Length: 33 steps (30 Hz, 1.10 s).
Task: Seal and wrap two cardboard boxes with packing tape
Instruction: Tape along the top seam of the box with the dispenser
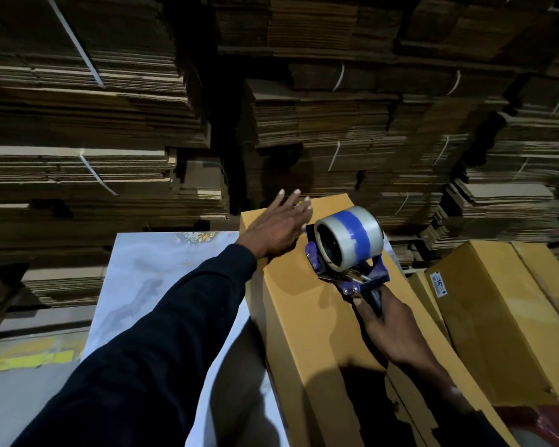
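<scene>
Gripping the tape dispenser (346,246) in my right hand (391,330) above the long box (304,317) on the counter (162,285), my left hand (278,227) flat and spread at its far end, I judge the sealing barely begun, the second box (497,317) waiting beside.

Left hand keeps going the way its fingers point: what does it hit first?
Probably the stacks of flattened cardboard behind. The left hand, fingers straight, lies over the far end of the cardboard box; past that edge only the stacks appear, though depth is unclear.
</scene>
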Available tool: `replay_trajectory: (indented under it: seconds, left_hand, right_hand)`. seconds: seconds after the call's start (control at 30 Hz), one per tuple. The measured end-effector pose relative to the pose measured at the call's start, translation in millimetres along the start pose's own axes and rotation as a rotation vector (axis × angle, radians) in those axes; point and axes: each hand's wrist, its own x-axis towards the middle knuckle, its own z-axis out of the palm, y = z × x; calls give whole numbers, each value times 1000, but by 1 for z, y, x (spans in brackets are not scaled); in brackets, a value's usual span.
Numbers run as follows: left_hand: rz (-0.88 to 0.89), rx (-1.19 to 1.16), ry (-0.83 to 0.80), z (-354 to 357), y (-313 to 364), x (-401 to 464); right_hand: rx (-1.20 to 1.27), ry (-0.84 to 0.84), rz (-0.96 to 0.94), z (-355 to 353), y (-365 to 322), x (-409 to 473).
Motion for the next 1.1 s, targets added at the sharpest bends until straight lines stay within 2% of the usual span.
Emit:
replay_trajectory:
  seconds: [0.13,0.73,1.1]
  left_hand:
    - [55,-20,-23,5,8,-10]
    - [6,-34,-61,1,25,-21]
    - [-18,10,-104,-3,32,-22]
  right_hand:
    - [5,-5,31,0,-3,0]
    - [-53,-1,9,-1,3,-3]
    - [-37,6,6,-18,49,-70]
